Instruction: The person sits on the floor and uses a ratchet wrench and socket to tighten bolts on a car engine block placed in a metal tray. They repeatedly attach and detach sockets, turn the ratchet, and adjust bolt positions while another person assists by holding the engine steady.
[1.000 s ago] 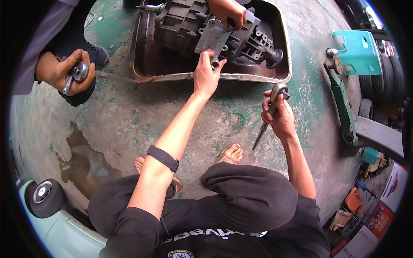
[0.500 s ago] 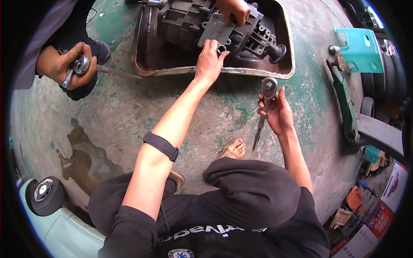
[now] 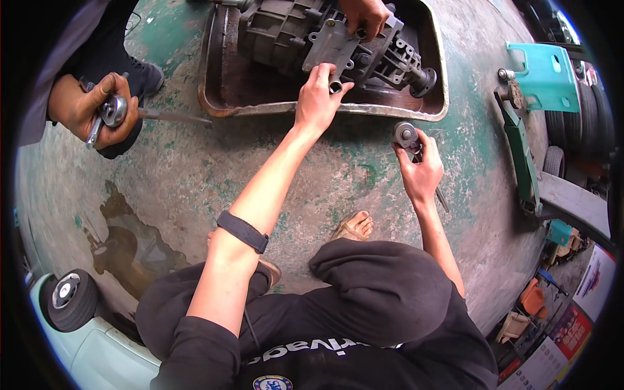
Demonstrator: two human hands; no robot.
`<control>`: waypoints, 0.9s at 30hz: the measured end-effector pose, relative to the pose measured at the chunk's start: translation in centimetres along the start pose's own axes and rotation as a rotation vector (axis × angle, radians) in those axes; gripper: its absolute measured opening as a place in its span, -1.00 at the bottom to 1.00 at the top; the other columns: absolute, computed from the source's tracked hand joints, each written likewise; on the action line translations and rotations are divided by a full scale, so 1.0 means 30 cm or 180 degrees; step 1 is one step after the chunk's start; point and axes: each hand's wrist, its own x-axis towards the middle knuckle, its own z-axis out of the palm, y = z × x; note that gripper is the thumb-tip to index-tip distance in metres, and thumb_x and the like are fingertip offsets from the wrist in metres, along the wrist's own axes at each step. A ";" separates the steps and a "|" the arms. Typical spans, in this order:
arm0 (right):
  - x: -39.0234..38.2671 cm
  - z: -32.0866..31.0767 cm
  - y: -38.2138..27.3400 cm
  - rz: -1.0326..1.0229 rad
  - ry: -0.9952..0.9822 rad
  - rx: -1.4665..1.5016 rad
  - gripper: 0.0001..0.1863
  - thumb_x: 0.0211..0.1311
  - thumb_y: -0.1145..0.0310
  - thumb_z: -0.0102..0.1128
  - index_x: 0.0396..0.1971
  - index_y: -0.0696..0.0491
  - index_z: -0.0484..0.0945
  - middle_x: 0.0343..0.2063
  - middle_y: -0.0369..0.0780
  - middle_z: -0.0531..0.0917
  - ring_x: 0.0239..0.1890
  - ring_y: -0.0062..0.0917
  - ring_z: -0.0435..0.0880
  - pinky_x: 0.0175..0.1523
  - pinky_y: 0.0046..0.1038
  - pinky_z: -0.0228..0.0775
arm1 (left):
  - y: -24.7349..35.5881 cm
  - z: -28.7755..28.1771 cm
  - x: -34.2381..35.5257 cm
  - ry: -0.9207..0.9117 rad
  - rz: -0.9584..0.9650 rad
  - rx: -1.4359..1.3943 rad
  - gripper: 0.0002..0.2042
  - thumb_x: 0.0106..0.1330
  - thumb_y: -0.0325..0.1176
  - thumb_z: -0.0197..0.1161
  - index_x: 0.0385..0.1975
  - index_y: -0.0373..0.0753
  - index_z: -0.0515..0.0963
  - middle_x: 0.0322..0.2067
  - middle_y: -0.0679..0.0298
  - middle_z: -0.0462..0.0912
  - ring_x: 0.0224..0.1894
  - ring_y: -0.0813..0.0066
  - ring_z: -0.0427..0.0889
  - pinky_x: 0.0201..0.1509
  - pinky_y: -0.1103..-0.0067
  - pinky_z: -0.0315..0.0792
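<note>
My left hand is closed around a metal socket, its round opening facing up, at the near edge of a flat cover plate on a gearbox. Off to the right, my right hand grips a ratchet wrench just below its round head. The handle slants down behind my fingers, with its end showing past the wrist. Over the plate's far right corner, another person's hand holds a second socket.
A rusty-edged metal tray holds the gearbox. At left, the other person's second hand grips another ratchet wrench. A green metal stand is at right, and a brown wet patch marks the floor at left.
My right hand has turned the ratchet wrench, so its handle now slants down to the right instead of down to the left. My left hand stays at the plate with the socket.
</note>
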 end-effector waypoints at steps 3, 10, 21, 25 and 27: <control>0.023 0.011 -0.019 -0.0488 0.0181 -0.0196 -0.49 -0.07 0.41 0.46 -0.05 0.08 0.51 -0.28 -0.17 0.66 -0.40 -0.46 0.64 -0.27 -0.42 0.48 | 0.005 0.006 -0.015 0.0134 -0.0018 -0.0107 -0.59 0.15 -0.19 0.49 -0.20 -0.31 0.47 -0.29 0.17 0.65 -0.29 0.28 0.63 -0.21 0.43 0.50; 0.058 0.037 -0.092 0.1429 -0.0598 0.2539 -0.64 0.15 0.45 0.44 -0.20 0.18 0.41 -0.41 -0.24 0.58 -0.38 -0.57 0.62 -0.20 -0.51 0.54 | -0.003 0.012 -0.020 0.0162 -0.0184 -0.0580 -0.67 0.17 -0.31 0.48 -0.15 -0.27 0.55 -0.54 0.33 0.60 -0.54 0.68 0.49 -0.43 0.64 0.41; 0.104 0.082 -0.275 0.1110 -0.0885 0.3249 -0.73 0.14 0.56 0.26 -0.20 0.14 0.38 -0.42 -0.24 0.58 -0.49 -0.55 0.55 -0.28 -0.45 0.49 | -0.011 0.002 -0.037 0.0020 -0.0003 -0.0957 -0.65 0.19 -0.57 0.34 0.01 -0.36 0.56 -0.21 0.05 0.72 -0.19 0.38 0.76 -0.16 0.55 0.61; 0.121 0.069 -0.323 -0.0179 -0.1329 0.1868 -0.60 -0.03 0.54 0.32 -0.16 0.18 0.40 -0.45 -0.19 0.66 -0.39 -0.63 0.64 -0.25 -0.55 0.49 | 0.000 -0.004 -0.032 0.0148 0.0082 -0.0742 -0.64 0.16 -0.53 0.39 -0.01 -0.33 0.58 -0.18 0.05 0.71 -0.23 0.37 0.76 -0.19 0.53 0.61; 0.131 0.079 -0.346 0.0551 -0.1532 0.2444 -0.65 0.02 0.54 0.28 -0.16 0.15 0.40 -0.45 -0.27 0.60 -0.47 -0.67 0.57 -0.33 -0.60 0.44 | 0.001 -0.002 -0.033 0.0146 0.0013 -0.0718 -0.64 0.15 -0.52 0.39 -0.02 -0.31 0.58 -0.21 0.05 0.72 -0.26 0.33 0.76 -0.21 0.52 0.60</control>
